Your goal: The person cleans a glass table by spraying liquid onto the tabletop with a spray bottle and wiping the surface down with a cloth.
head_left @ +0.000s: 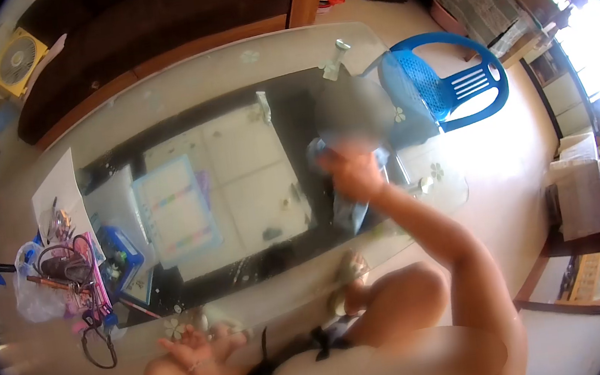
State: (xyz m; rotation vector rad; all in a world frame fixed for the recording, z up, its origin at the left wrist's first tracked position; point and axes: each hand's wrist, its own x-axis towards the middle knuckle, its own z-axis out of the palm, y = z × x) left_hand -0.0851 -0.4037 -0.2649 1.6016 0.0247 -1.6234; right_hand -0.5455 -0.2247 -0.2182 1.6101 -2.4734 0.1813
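My right hand (357,173) is closed on a grey-blue cloth (350,215), pressed to the glass table (249,137) near its right end. Parts of the cloth stick out around the fingers. A blurred grey round patch lies just beyond this hand; what it is I cannot make out. My left hand (191,349) is palm up by my knee at the table's near edge, with its fingers apart and nothing in it.
Papers (177,208), a blue box (121,254), cords and a plastic bag (35,291) crowd the table's left end. A blue chair (463,85) stands at the right end. Behind the table is a brown sofa (167,24), with a yellow fan (18,62) beside it.
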